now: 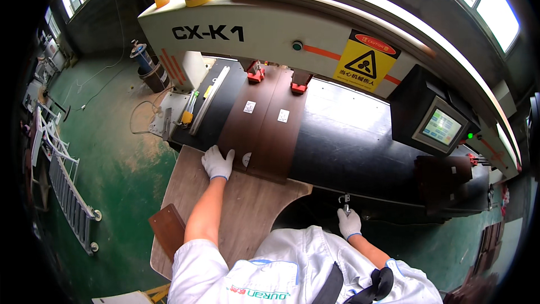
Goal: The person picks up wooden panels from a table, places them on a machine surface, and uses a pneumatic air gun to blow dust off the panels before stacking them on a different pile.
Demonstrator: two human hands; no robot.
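Observation:
Two dark brown panels (239, 126) (277, 141) lie side by side on the black machine bed, each with a white label. Red pressers (256, 75) (299, 88) stand over their far ends. My left hand (217, 162), in a white glove, rests with fingers spread at the near left edge of the panels, over the wood-grain tabletop (253, 197). A half-round white sticker (246, 159) shows just right of it. Low at the bed's front edge, my gloved right hand (349, 224) has its fingers closed around the lower end of a small metal fitting (345, 198).
A white machine beam (270, 25) spans above the bed, with a control screen (441, 125) at right. More brown panels (444, 177) lie at the bed's right end. A brown board (167, 229) rests by my left arm. A wheeled metal step ladder (70, 202) stands left.

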